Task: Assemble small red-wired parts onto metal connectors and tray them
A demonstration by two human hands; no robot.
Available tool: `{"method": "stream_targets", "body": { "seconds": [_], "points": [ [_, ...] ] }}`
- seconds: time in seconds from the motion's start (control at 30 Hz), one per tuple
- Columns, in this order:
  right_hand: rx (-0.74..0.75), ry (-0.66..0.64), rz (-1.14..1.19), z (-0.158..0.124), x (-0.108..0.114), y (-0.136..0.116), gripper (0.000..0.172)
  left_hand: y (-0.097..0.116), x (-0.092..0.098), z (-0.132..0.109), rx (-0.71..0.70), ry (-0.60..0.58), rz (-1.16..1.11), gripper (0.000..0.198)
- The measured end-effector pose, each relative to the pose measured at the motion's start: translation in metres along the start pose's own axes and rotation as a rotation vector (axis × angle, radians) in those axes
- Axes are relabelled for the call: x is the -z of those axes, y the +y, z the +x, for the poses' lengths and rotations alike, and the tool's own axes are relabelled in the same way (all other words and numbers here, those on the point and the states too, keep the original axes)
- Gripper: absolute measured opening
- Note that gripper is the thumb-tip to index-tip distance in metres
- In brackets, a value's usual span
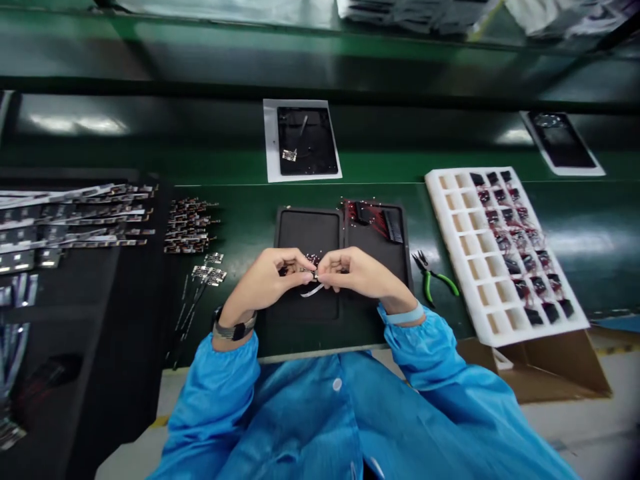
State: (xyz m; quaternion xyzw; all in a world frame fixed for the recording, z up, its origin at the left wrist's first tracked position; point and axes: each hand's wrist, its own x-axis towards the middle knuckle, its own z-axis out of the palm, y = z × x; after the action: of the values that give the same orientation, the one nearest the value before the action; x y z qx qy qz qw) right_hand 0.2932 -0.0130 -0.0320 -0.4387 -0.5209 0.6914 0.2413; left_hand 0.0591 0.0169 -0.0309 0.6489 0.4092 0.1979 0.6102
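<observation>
My left hand (280, 273) and my right hand (353, 272) meet above a black tray (309, 230). Between their fingertips is a small circuit board (311, 272), mostly covered by the fingers. The left thumb and fingers pinch it from one side, and the right fingertips close on its other edge. A thin white strip (313, 291) hangs just below the fingertips; where it attaches is hidden. To the right, a second black tray (367, 250) holds black parts (391, 225) with red wires.
Green-handled pliers (434, 277) lie beside a white foam tray (453, 250) partly filled with black, red-wired parts. Stacked circuit boards (187, 227) and loose boards (210, 275) sit on the left. A dark tablet-like panel (310, 141) lies at the back.
</observation>
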Motion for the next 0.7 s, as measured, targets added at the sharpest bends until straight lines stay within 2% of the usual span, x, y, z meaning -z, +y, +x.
{"method": "stream_targets", "body": {
  "seconds": [0.2,0.43,0.7],
  "points": [
    [-0.026,-0.046,-0.001,0.0027,0.0038,0.0009,0.030,0.0004,0.0005,-0.0005,-0.019,-0.010,-0.050,0.012],
    [-0.033,-0.095,-0.032,0.0045,0.0053,0.0016,0.026,-0.0025,0.0011,-0.0008,-0.021,-0.036,-0.015,0.013],
    [-0.079,0.004,-0.047,0.0051,0.0007,0.0058,0.023,-0.0071,-0.0011,0.0003,-0.038,-0.024,0.057,0.015]
  ]
}}
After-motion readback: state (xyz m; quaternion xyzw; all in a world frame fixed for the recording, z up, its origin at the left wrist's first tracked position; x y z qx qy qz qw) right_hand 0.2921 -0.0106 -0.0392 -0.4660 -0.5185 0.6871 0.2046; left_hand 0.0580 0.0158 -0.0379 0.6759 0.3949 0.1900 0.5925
